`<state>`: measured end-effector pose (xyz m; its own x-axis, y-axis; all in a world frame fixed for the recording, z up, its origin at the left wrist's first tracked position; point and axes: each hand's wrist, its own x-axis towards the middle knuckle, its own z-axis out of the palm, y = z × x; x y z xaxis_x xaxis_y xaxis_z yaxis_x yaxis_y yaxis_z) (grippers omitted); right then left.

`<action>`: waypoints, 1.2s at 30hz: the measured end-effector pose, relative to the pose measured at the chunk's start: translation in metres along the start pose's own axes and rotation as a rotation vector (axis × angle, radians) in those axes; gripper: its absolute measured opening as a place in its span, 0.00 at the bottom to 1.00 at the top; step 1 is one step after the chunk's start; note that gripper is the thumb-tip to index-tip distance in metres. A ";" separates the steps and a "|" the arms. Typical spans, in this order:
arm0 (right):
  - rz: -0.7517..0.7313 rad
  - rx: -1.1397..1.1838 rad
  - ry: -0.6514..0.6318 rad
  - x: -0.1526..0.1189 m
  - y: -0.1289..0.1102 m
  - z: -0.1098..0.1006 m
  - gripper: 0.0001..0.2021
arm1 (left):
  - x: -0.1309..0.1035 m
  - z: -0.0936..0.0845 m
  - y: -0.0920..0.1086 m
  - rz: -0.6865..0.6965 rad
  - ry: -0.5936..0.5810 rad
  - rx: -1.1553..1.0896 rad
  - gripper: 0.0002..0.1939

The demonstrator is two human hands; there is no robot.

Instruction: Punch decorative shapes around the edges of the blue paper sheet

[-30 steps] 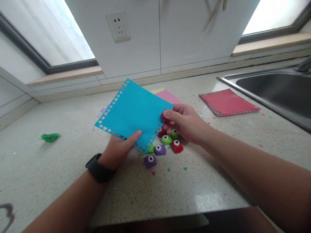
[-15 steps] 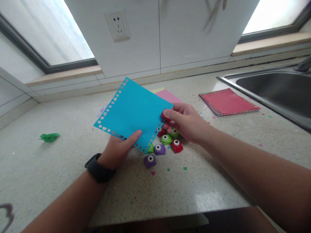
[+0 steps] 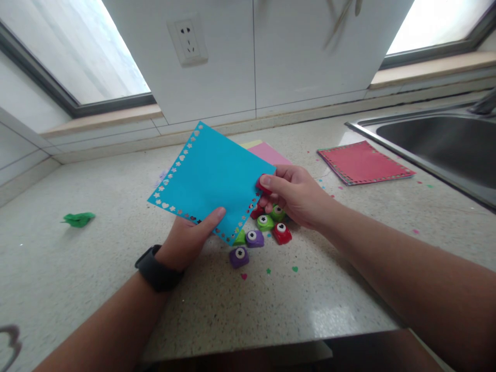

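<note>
At far left lies one crumpled green scrap (image 3: 78,219). The left hand (image 3: 188,235), thumb on top and fingers hidden, pinches the lower edge of one square bright-blue paper sheet (image 3: 215,173), held above the speckled stone counter (image 3: 232,315). It looks light, bendable and easily torn along its perforated borders; the unpunched middle seems the safer hold. Beneath show two purple plastic punches (image 3: 239,257), three green plastic punches (image 3: 265,222) and two red plastic punches (image 3: 282,234). The right hand (image 3: 298,196), mostly closed, grips one smooth red plastic punch (image 3: 263,184) at the sheet's right edge. Rightmost sits one red-topped paper stack (image 3: 364,163)
</note>
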<state>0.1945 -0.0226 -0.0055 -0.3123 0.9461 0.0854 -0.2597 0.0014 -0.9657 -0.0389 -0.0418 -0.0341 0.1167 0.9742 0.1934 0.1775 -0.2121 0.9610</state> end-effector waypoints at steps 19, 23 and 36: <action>0.018 0.023 0.000 0.000 0.001 0.000 0.12 | 0.000 0.003 0.003 0.024 0.004 0.041 0.32; 0.021 0.010 0.000 0.000 0.000 0.001 0.11 | 0.000 0.002 0.003 0.008 0.005 0.030 0.31; 0.002 -0.013 0.003 0.000 0.000 0.001 0.11 | 0.000 0.002 0.004 0.018 -0.001 0.042 0.30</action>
<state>0.1938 -0.0225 -0.0050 -0.3106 0.9470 0.0824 -0.2472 0.0033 -0.9690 -0.0360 -0.0427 -0.0309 0.1216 0.9701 0.2101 0.2158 -0.2325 0.9484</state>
